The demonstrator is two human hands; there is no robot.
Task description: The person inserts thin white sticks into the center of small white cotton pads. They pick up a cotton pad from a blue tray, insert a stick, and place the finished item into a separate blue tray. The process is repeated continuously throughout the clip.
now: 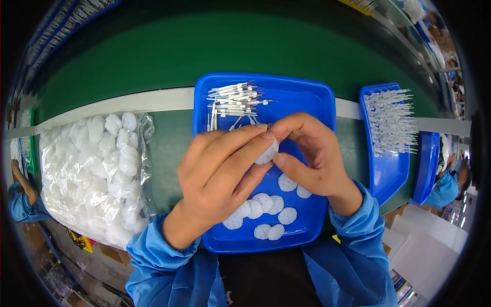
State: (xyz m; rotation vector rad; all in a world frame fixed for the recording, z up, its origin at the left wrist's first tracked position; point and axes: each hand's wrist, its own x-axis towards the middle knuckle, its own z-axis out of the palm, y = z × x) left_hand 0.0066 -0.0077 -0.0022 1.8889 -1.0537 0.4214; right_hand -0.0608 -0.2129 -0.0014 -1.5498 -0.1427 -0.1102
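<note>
Over the blue tray (215, 82) my two hands meet, fingertips together. Between them is a thin white translucent round disc (268, 153). My left hand (217, 161) is closed on it, its fingers covering the upper part. My right hand (313, 153) pinches at the disc's right side with thumb and forefinger; whether a second small part is in the fingertips is hidden. Below the hands, several similar white discs (263, 202) lie loose in the tray. A pile of thin white sticks with dark reddish tips (238, 100) fills its far left corner.
On the left lies a clear plastic bag (92, 174) full of white discs. To the right, a second blue tray (388, 174) holds rows of white sticks (391, 120). A green belt (255, 46) runs beyond a pale metal rail (163, 100). Other people in blue sleeves (30, 204) sit at both sides.
</note>
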